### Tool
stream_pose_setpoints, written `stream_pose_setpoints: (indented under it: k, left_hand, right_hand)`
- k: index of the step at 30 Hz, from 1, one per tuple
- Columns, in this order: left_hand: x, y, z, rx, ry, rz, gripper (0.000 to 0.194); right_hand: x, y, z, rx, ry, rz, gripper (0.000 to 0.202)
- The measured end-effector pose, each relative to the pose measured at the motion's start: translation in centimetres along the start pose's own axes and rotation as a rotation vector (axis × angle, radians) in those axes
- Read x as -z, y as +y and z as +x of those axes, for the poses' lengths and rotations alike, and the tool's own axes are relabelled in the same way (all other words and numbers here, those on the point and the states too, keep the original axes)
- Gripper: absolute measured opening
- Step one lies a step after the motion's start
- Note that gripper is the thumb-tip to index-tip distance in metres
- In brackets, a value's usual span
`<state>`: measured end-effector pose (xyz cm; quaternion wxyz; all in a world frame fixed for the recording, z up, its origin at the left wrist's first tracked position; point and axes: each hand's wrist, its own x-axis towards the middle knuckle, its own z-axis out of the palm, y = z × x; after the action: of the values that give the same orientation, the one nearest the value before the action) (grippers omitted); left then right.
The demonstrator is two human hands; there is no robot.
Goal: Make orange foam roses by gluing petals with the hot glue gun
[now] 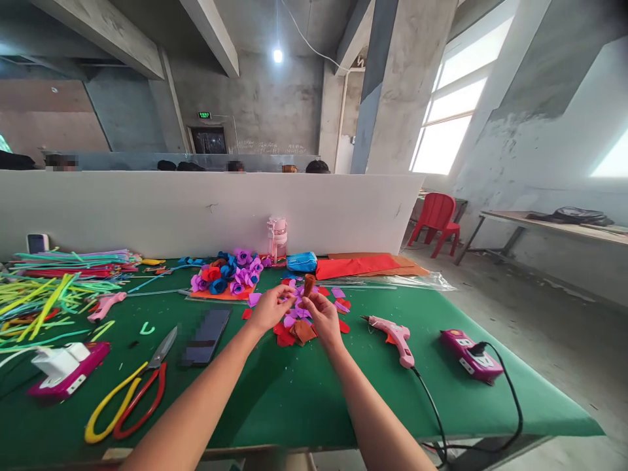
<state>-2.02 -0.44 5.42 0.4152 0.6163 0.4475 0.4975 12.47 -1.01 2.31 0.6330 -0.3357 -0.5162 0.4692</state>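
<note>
Both hands are raised over a pile of purple, red and brown petal pieces on the green table. My right hand pinches a small brown piece that stands upright between its fingertips. Close to its left side is my left hand, thumb and fingertips drawn together; whatever it may hold is too small to make out. Finished-looking paper flowers in purple, blue and red lie behind on the left. A pink glue gun rests to the right.
Large scissors, a dark phone and a power strip lie left, beside colored sticks. Another power strip sits right. A pink bottle, blue packet and red sheets line the white partition.
</note>
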Motion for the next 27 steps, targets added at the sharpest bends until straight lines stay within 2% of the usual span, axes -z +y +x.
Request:
stream_pose_setpoints:
  k: [2,5,7,10,13,18,22,27]
  left_hand:
    - [0.5,2.0,-2.1,-0.038,-0.023,0.040,0.027]
    - [0.3,3.9,-7.4,0.030,-0.019,-0.066,0.030]
    - [-0.5,4.0,-11.6,0.105,-0.007,-0.176,0.033]
    - [-2.1,3.3,-17.3,0.155,0.103,-0.246,0.031]
    - [-3.5,2.4,-21.4,0.205,0.155,-0.309,0.028]
    - [-4.7,1.3,-24.3,0.264,0.136,-0.333,0.023]
    - [-4.9,0.7,-25.3,0.275,0.132,-0.298,0.023]
    - [-5.0,0.9,-27.2,0.285,0.102,-0.290,0.024]
  right_hand:
    - [-0.8,-1.5,-1.7,-0.026,-0.026,-0.039,0.034]
    - [-1.6,-3.5,-5.6,-0.029,-0.070,-0.068,0.029]
    - [-1.5,-4.4,-8.9,-0.009,-0.103,-0.106,0.024]
    - [-0.9,-5.1,-13.9,0.019,-0.135,-0.264,0.017]
    - [-0.1,-5.1,-18.0,0.043,-0.158,-0.407,0.013]
    - [0.8,-4.2,-22.4,0.048,-0.152,-0.461,0.011]
    - [0.9,-3.6,-24.3,-0.016,-0.122,-0.444,0.014]
    - [0.6,-3.7,-26.6,-0.065,-0.082,-0.412,0.015]
